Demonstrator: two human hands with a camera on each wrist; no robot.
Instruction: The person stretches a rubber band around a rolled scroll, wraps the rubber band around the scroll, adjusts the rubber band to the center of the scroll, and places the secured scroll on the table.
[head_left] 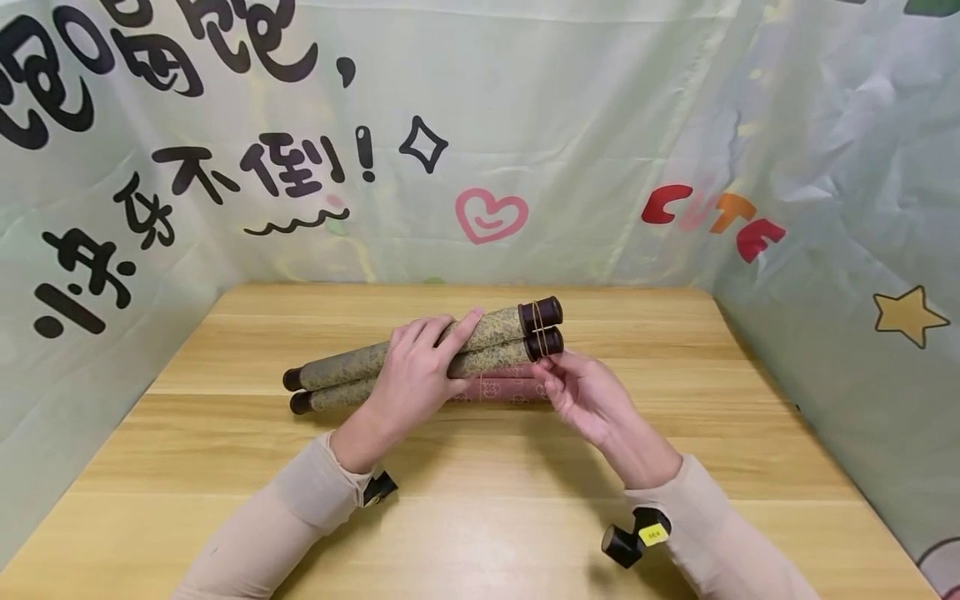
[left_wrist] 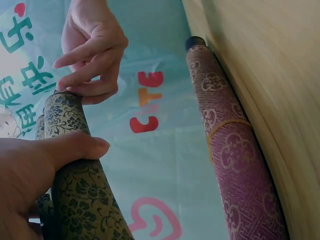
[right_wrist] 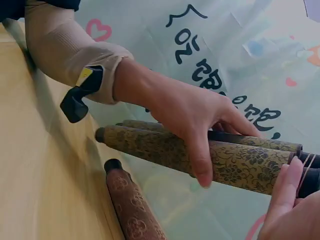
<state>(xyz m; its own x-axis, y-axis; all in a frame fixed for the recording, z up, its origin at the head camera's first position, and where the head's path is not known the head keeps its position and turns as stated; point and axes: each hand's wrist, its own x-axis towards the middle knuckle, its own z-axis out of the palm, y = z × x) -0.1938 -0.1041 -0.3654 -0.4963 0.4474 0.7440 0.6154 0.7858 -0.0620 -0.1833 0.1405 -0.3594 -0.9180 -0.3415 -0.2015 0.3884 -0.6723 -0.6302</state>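
Note:
My left hand (head_left: pixel 416 371) grips a pair of green-gold patterned scrolls (head_left: pixel 491 329) around their middle, thumb along the near side. They lie side by side, tilted, the right ends raised over the table. Their ends are dark knobs (head_left: pixel 542 312). A thin rubber band (head_left: pixel 538 329) loops round both right knobs. At those knobs, my right hand (head_left: pixel 592 400) pinches the lower part of the band with its fingertips. Behind and beneath lies a reddish patterned scroll (head_left: pixel 498 389), partly hidden by the hands; the left wrist view shows another band (left_wrist: pixel 227 122) around it.
The wooden table (head_left: pixel 480 517) has printed cloth walls (head_left: pixel 585 150) at its back and sides. A black camera mount (head_left: pixel 633 533) is strapped to my right wrist, and another (head_left: pixel 380 489) to the left.

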